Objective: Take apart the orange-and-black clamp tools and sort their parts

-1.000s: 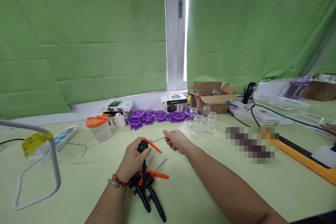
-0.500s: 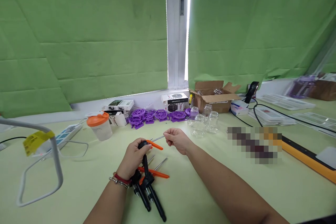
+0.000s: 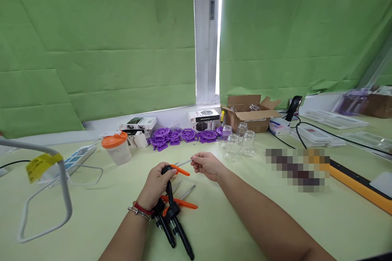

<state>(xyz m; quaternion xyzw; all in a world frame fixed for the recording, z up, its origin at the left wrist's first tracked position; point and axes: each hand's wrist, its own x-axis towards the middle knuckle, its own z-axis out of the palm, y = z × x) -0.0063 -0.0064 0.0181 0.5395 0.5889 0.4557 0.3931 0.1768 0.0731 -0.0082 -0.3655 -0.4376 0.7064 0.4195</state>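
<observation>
Black tool with an orange lever (image 3: 167,168) is raised at the front middle of the counter (image 3: 226,220), its round head clasped between the left hand's (image 3: 155,185) thumb and curled fingers, while the right hand (image 3: 207,165) pinches the far end of its thin metal rod (image 3: 184,163) between thumb and fingertips. Toward 5 o'clock from it, two black-handled tools (image 3: 181,222) lie close together, with orange levers and metal rods. Farther out stand an orange-lidded cup (image 3: 116,149) at 10 o'clock, purple spoked parts (image 3: 187,134) at 12, and clear glass jars (image 3: 232,147) before an open cardboard box (image 3: 249,124) at 2.
</observation>
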